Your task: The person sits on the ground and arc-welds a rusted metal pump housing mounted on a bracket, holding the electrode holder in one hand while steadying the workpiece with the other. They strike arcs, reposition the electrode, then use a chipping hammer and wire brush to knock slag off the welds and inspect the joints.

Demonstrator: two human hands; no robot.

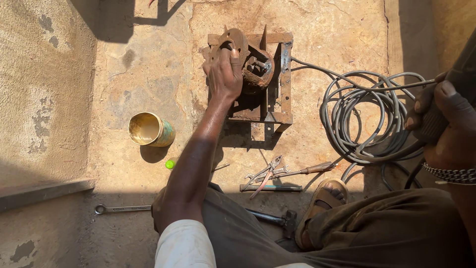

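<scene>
From your head view, upper centre: one rusty frame [277,94], one round flange [233,42]. Your left hand [224,74] grasps the flange, which stands under your fingertips. At right, your right hand [444,116] clenches one welding holder [458,79] beside one cable coil [367,119].

sunlit cracked concrete floor [148,74]

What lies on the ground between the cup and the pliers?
In the head view, the person's left forearm crosses that stretch between cup and pliers, with a small green cap beside it.
</scene>
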